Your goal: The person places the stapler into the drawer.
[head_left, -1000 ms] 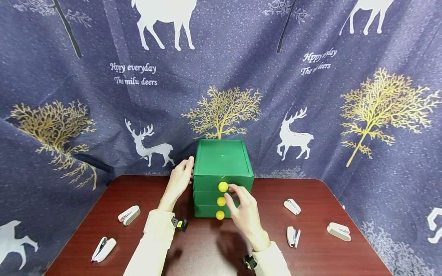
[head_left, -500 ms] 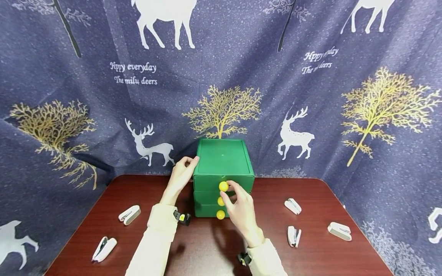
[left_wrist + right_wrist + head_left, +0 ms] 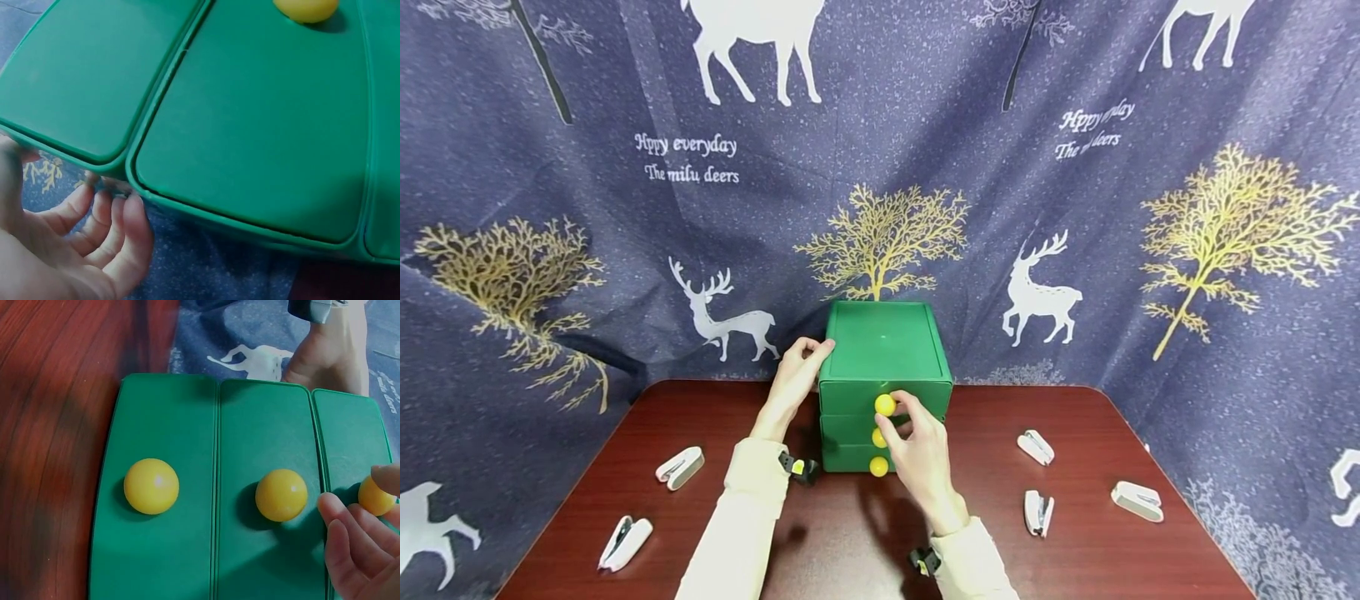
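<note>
A green three-drawer cabinet [image 3: 887,342] stands at the back of the table, a round yellow knob on each drawer front. My left hand [image 3: 792,379] holds its left side near the top, thumb on the top edge; in the left wrist view, the bent fingers of that left hand [image 3: 87,244] touch the side wall. At the top drawer, my right hand [image 3: 919,450] pinches the top yellow knob [image 3: 885,405] between thumb and finger. The middle yellow knob [image 3: 281,495] and bottom yellow knob [image 3: 151,486] are untouched. All drawers look closed.
White staplers lie on both sides of the dark red table [image 3: 842,550]: a stapler [image 3: 681,468] and another stapler [image 3: 625,543] at left, and a stapler [image 3: 1036,448], a stapler [image 3: 1038,513] and a stapler [image 3: 1137,502] at right. A blue deer-patterned cloth [image 3: 880,125] hangs behind.
My left hand has moved slightly right, its thumb coming onto the cabinet's top edge. The right hand has shifted left and closed its thumb and finger on the top knob.
</note>
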### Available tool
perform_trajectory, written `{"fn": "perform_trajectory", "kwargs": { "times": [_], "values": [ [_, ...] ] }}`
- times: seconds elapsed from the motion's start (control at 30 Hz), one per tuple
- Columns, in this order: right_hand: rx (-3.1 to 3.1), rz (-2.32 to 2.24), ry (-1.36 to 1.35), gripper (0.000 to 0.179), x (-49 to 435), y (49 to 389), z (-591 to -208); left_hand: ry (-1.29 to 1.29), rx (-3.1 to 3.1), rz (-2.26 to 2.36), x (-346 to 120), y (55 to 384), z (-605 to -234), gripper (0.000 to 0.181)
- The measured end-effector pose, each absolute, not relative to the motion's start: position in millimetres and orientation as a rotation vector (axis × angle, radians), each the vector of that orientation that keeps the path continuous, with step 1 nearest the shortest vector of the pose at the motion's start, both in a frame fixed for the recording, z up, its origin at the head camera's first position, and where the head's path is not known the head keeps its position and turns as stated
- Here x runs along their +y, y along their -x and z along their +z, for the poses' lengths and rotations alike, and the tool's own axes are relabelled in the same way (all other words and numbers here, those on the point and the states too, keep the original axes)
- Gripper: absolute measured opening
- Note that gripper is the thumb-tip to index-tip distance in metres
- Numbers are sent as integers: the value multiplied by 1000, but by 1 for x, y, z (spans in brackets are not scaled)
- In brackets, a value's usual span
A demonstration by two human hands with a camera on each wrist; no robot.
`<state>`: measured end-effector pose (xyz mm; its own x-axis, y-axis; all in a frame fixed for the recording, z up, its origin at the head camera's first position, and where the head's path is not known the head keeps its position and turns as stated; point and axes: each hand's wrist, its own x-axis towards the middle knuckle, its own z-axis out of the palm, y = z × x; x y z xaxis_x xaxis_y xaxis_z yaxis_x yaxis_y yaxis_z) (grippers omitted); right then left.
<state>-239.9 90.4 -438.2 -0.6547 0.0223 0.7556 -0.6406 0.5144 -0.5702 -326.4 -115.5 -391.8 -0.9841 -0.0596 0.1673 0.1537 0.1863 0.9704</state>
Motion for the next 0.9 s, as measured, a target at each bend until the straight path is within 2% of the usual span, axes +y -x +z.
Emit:
{"fn": "perform_trajectory", "kwargs": {
  "times": [0.9],
  "values": [
    [-2032,1242,-510,31,91,219,-436,83,-2269,-1988,-115,328,-393,40]
  ]
}}
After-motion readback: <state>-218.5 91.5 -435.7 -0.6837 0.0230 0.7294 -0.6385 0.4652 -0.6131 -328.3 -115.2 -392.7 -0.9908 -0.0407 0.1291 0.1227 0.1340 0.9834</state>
